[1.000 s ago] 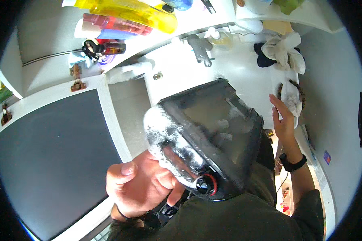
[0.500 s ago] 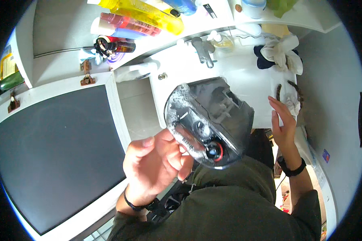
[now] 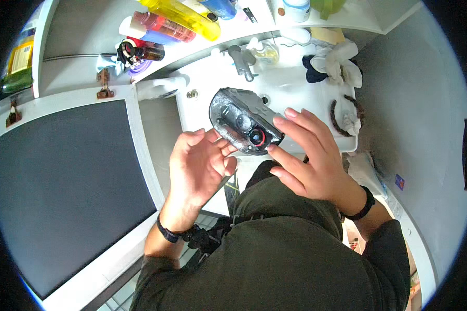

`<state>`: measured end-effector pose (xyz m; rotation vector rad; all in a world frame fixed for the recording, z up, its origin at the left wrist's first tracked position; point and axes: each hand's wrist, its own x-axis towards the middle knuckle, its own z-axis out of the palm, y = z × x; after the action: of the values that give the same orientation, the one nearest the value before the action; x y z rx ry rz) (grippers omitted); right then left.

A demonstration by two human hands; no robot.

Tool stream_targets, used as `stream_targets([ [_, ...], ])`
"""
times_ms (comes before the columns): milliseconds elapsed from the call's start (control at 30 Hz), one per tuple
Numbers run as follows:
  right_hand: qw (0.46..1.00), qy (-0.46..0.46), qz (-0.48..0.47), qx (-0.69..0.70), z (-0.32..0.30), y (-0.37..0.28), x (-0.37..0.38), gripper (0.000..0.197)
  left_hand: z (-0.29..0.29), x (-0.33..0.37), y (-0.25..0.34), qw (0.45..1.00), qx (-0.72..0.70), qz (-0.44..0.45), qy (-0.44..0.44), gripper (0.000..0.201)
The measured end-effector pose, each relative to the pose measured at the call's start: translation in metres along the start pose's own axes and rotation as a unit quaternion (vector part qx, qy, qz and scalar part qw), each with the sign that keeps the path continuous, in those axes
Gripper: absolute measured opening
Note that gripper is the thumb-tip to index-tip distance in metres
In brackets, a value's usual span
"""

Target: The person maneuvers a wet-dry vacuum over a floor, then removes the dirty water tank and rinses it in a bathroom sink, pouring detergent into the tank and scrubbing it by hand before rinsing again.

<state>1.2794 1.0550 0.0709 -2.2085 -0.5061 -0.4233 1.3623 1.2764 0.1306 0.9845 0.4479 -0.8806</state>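
A dark, see-through plastic tank is held over the front of the white sink, with soap suds along its left part. Two round fittings show on its upper face, one of them ringed in red. My left hand grips the tank's near left edge, the fingertips partly hidden beneath it and the thumb lifted off. At the tank's right edge is my right hand, its fingers spread and outstretched. Those fingertips overlap the edge; whether they press on it I cannot tell.
Behind the tank stands a grey faucet on the white sink. A pump bottle is beside it. White and dark cloths and a brown band lie at the right. An open framed cabinet door fills the left.
The tank has moved down and away from my head, slightly left, and looks smaller. My right hand has come left from the sink's right side to the tank's edge. My left hand keeps its hold.
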Motion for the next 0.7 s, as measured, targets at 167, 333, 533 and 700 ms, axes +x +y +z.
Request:
stream_targets([
  [167, 0.999, -0.034, 0.027, -0.002, -0.004, -0.006, 0.015, 0.057, 0.000, 0.001, 0.000, 1.000, 0.015, 0.005, 0.019, 0.054],
  [333, 0.998, -0.049, 0.032, -0.022, -0.004, -0.008, 0.027, 0.062, -0.004, 0.002, -0.003, 0.999, 0.033, 0.008, -0.001, 0.049],
  [533, 0.996, -0.056, 0.049, -0.041, -0.001, -0.011, 0.033, 0.056, -0.003, 0.006, -0.003, 0.995, 0.095, 0.021, -0.003, 0.041],
  [700, 0.993, -0.105, 0.048, -0.012, -0.002, -0.012, 0.032, 0.061, -0.033, 0.011, 0.006, 0.987, 0.158, 0.015, 0.017, 0.033],
])
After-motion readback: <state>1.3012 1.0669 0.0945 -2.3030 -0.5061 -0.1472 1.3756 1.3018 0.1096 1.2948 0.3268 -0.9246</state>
